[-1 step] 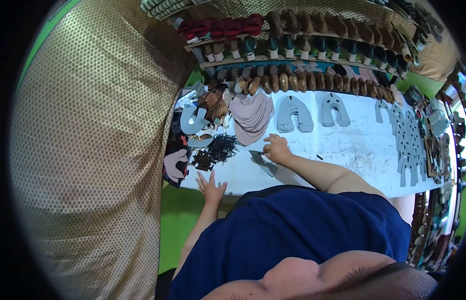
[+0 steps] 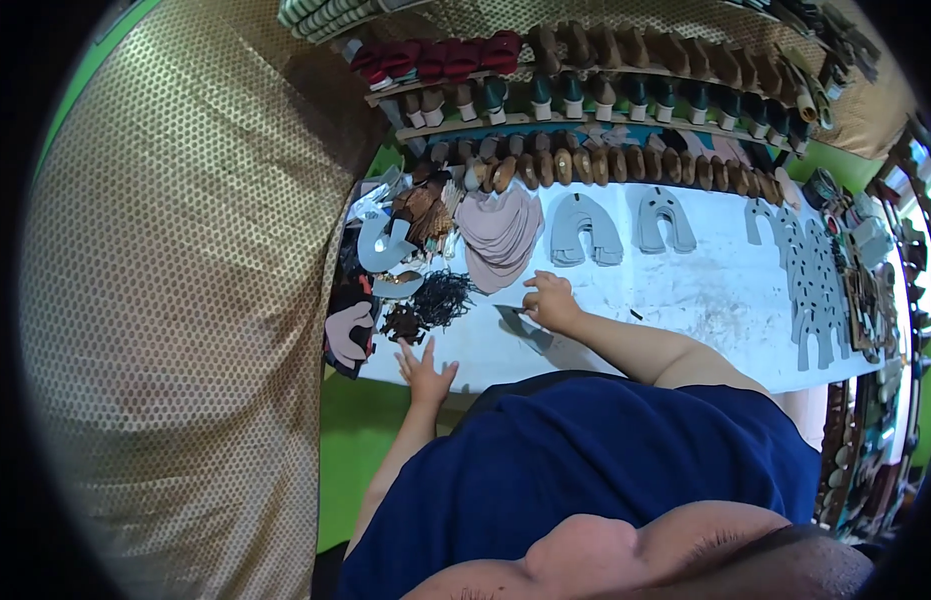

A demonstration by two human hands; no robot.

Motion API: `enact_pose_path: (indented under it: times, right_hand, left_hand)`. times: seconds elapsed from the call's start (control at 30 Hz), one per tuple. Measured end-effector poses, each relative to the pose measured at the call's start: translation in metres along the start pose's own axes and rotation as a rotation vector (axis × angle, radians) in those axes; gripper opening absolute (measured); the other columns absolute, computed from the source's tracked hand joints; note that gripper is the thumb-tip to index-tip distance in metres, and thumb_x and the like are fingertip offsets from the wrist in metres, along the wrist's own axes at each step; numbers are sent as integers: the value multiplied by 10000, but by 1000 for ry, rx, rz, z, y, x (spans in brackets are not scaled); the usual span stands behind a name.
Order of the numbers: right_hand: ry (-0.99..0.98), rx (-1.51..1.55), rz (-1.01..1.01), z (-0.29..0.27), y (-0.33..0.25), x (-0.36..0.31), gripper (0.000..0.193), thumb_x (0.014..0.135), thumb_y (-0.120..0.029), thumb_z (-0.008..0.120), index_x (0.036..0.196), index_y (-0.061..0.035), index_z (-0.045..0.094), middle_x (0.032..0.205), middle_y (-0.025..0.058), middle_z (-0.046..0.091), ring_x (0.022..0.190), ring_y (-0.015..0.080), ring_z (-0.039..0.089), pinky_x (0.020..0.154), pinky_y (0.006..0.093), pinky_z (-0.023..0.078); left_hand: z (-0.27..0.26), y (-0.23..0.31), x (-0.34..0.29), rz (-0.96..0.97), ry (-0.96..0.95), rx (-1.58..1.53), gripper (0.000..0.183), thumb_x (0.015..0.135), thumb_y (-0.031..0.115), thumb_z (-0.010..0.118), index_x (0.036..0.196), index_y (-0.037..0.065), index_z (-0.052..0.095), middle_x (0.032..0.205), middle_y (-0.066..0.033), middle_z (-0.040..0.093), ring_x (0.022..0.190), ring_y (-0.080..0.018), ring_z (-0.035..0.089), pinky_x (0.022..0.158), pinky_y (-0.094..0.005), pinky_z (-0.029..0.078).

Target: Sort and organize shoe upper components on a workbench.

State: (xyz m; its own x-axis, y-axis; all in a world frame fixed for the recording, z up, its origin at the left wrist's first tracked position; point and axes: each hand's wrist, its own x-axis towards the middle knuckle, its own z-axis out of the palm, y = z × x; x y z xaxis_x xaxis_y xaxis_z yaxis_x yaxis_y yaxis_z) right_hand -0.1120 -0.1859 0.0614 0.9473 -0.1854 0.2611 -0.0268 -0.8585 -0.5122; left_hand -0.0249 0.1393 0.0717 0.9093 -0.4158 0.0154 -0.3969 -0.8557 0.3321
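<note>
My left hand [image 2: 426, 376] is at the table's front edge, open with its fingers spread and nothing in it. Just beyond its fingertips lies a small heap of dark brown bits [image 2: 403, 323], beside a loose pile of thin black strips [image 2: 444, 297]. My right hand [image 2: 552, 303] is over the middle of the table with its fingers bent. Its thumb side meets a flat grey cut piece [image 2: 523, 330]; anything between the fingertips is too small to make out. Beyond it is a fanned stack of pinkish-beige cut pieces [image 2: 498, 235].
Two stacks of grey arch-shaped pieces [image 2: 585, 232] lie on the white table [image 2: 685, 310]. Rows of dark-marked grey arches [image 2: 813, 285] overlap at the right. Wooden shoe lasts [image 2: 625, 165] and shelved shoes line the back. A patterned curtain [image 2: 185, 300] hangs at the left.
My left hand has shifted very slightly to the right. My right hand stays at the grey piece.
</note>
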Motion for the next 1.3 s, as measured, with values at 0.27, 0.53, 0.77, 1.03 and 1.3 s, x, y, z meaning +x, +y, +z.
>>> enact_pose_path:
  times: [0.27, 0.53, 0.77, 1.03, 1.3]
  right_hand:
    - [-47, 109, -12, -36, -26, -38, 140, 703, -218, 736, 835, -171, 728, 1252, 37, 613, 1308, 341, 442, 982, 544, 378]
    - [-144, -57, 248, -82, -3, -88, 122, 718, -272, 774, 806, -194, 745, 1257, 51, 621, 1246, 337, 487, 976, 492, 419]
    - [-158, 107, 285, -139, 26, -107, 109, 720, -251, 753, 767, -153, 755, 1284, 156, 609, 1173, 323, 552, 952, 430, 463]
    - [77, 13, 504, -119, 54, -73, 186, 745, -308, 691, 828, -150, 741, 1143, 91, 665, 1073, 331, 601, 894, 471, 498]
    - [224, -160, 963, -65, 84, -137, 253, 756, -239, 707, 997, -161, 709, 1167, 43, 640, 1190, 296, 525, 911, 506, 470]
  left_hand:
    - [-10, 101, 39, 361, -165, -103, 631, 690, 448, 806, 1286, 344, 627, 1615, -208, 10, 1439, -536, 11, 1117, -654, 127]
    - [15, 142, 61, 647, -224, -244, 138, 717, 252, 749, 849, 235, 786, 1607, -177, 181, 1453, -505, 43, 1140, -616, 115]
    - [27, 173, 66, 585, -474, -492, 173, 777, 289, 740, 910, 182, 771, 1574, -232, 231, 1451, -511, 82, 1158, -540, 150]
    - [82, 154, 82, 72, -857, -1090, 141, 830, 217, 699, 912, 120, 762, 1527, -273, 316, 1489, -329, 151, 1159, -421, 168]
    - [100, 92, 101, 17, -168, -168, 220, 754, 385, 721, 847, 192, 770, 1539, -209, 332, 1436, -479, 184, 1115, -592, 243]
